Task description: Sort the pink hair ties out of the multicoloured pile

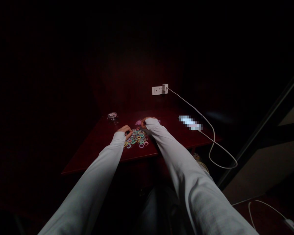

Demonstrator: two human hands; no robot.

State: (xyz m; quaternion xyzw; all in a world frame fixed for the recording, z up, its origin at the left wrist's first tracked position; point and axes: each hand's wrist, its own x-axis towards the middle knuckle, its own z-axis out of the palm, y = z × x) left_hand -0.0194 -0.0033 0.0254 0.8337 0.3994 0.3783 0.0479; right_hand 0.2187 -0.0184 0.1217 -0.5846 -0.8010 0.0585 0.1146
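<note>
A loose pile of small coloured rings that look like hair ties (138,140) lies near the front of the dark red table (88,156). My left hand (125,129) rests at the pile's left edge, with thumb and fingers bent and a little apart. Just behind the pile is my right hand (146,121), its fingers curled in; what they grip, if anything, is hidden by the hand and sleeve. Beside its fingertips shows a pink bunch (138,122), too small to make out clearly. More pink appears at the far side of the right wrist.
A clear jar with a lid (112,117) stands at the back left. At the right lies a blurred-out bright device (189,122), joined by a white cable (213,130) to a charger in the wall socket (157,90). The cable hangs over the table's right edge.
</note>
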